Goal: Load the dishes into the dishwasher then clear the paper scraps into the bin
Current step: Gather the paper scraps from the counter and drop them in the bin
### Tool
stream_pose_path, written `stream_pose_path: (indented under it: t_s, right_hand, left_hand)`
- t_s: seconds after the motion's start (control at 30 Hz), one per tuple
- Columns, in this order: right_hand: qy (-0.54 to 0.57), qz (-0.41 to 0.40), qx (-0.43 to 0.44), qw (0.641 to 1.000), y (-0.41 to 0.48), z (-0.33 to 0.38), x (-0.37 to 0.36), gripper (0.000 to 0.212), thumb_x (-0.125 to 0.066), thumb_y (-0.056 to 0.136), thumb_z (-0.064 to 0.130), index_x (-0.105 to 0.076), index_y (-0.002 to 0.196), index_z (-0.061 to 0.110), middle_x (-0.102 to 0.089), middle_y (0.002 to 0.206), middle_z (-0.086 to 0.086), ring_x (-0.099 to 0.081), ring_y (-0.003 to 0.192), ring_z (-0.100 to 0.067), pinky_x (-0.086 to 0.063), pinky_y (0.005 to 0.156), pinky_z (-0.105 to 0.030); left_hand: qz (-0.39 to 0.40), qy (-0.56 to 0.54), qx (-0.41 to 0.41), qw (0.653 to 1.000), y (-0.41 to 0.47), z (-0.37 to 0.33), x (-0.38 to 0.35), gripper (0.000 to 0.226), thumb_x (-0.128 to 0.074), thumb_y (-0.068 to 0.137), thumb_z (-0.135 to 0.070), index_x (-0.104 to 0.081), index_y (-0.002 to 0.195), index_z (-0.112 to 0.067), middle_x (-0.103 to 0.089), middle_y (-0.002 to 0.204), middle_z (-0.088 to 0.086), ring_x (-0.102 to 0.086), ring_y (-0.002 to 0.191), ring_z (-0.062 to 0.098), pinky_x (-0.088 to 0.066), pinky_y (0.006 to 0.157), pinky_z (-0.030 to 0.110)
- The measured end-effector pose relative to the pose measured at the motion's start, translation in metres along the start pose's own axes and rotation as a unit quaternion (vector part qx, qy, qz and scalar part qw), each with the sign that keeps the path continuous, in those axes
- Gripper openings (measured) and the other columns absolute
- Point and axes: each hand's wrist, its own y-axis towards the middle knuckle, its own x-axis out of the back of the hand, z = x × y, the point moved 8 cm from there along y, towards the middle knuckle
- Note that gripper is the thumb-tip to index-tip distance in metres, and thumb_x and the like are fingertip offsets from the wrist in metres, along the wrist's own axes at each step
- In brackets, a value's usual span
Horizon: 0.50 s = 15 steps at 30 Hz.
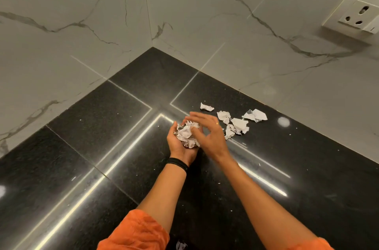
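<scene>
One wad of paper scraps point(187, 135) sits cupped in the left hand point(178, 147) above a black countertop point(102, 126).
The left hand's fingers curl up round the wad, palm up. The right hand point(208, 136) is just over it, fingers spread and loose, gripping nothing. Several loose scraps point(239, 124) lie on the countertop just right of the hands, near a marble wall point(266, 65) with a socket point(356, 16).
</scene>
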Motion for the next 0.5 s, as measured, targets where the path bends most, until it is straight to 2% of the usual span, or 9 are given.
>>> stream_pose_path:
  t_s: [0.03, 0.1, 0.17, 0.23, 0.33, 0.43, 0.5]
  right_hand:
    - [-0.006, -0.013, -0.015, 1.000, 0.010, -0.008, 0.004, 0.031, -0.065, 0.086, 0.017, -0.076, 0.113, 0.030, -0.068, 0.121, 0.017, -0.052, 0.121, -0.007, -0.037, 0.101, -0.014]
    - [-0.047, -0.025, -0.044, 0.998, 0.031, -0.028, 0.010, 0.030, -0.062, 0.090, 0.011, -0.075, 0.114, 0.025, -0.069, 0.119, 0.013, -0.055, 0.118, -0.011, -0.042, 0.102, -0.022]
    - [-0.128, 0.009, -0.055, 0.990, 0.055, -0.049, 0.010, 0.033, -0.060, 0.092, 0.006, -0.071, 0.121, 0.019, -0.067, 0.125, 0.004, -0.056, 0.121, -0.019, -0.042, 0.106, -0.032]
    - [-0.213, 0.079, -0.045, 0.973, 0.073, -0.068, 0.003, 0.038, -0.057, 0.092, 0.001, -0.068, 0.128, 0.011, -0.064, 0.133, -0.007, -0.055, 0.125, -0.028, -0.037, 0.109, -0.035]
    - [-0.304, 0.132, -0.030, 0.943, 0.080, -0.090, -0.005, 0.038, -0.055, 0.094, 0.001, -0.067, 0.128, 0.012, -0.065, 0.127, -0.010, -0.057, 0.114, -0.035, -0.042, 0.099, -0.040]
    - [-0.305, 0.103, -0.020, 0.947, 0.071, -0.093, -0.003, 0.027, -0.057, 0.095, 0.008, -0.072, 0.117, 0.015, -0.069, 0.112, -0.007, -0.059, 0.101, -0.030, -0.048, 0.087, -0.040]
    - [-0.257, 0.065, -0.034, 0.964, 0.060, -0.087, 0.001, 0.018, -0.062, 0.094, 0.013, -0.075, 0.106, 0.016, -0.070, 0.102, -0.003, -0.062, 0.094, -0.022, -0.049, 0.084, -0.034]
  left_hand:
    - [-0.001, -0.006, -0.003, 1.000, 0.004, -0.001, -0.001, 0.038, -0.056, 0.092, -0.043, -0.065, 0.112, -0.012, -0.065, 0.116, 0.011, -0.063, 0.108, 0.028, -0.045, 0.107, 0.040]
    - [-0.001, -0.019, -0.005, 1.000, 0.008, -0.001, -0.005, 0.033, -0.055, 0.094, -0.042, -0.065, 0.103, -0.012, -0.066, 0.109, 0.012, -0.065, 0.099, 0.028, -0.050, 0.098, 0.042]
    - [-0.010, -0.024, -0.008, 1.000, 0.011, -0.003, -0.006, 0.033, -0.056, 0.093, -0.041, -0.066, 0.104, -0.012, -0.066, 0.114, 0.014, -0.064, 0.102, 0.030, -0.050, 0.098, 0.044]
    - [-0.019, -0.027, -0.004, 0.999, 0.016, -0.003, -0.004, 0.033, -0.056, 0.094, -0.041, -0.066, 0.105, -0.012, -0.065, 0.119, 0.014, -0.064, 0.107, 0.030, -0.050, 0.099, 0.044]
    - [-0.033, -0.033, -0.004, 0.999, 0.021, -0.005, -0.003, 0.035, -0.055, 0.096, -0.041, -0.067, 0.107, -0.011, -0.064, 0.129, 0.016, -0.062, 0.120, 0.031, -0.048, 0.104, 0.046]
    - [-0.037, -0.026, -0.009, 0.999, 0.025, -0.008, -0.004, 0.038, -0.055, 0.097, -0.042, -0.065, 0.116, -0.011, -0.060, 0.138, 0.016, -0.056, 0.131, 0.032, -0.047, 0.106, 0.047]
    - [-0.033, -0.016, -0.009, 0.999, 0.027, -0.007, -0.005, 0.042, -0.054, 0.096, -0.043, -0.061, 0.123, -0.012, -0.058, 0.141, 0.016, -0.055, 0.131, 0.032, -0.047, 0.106, 0.047]
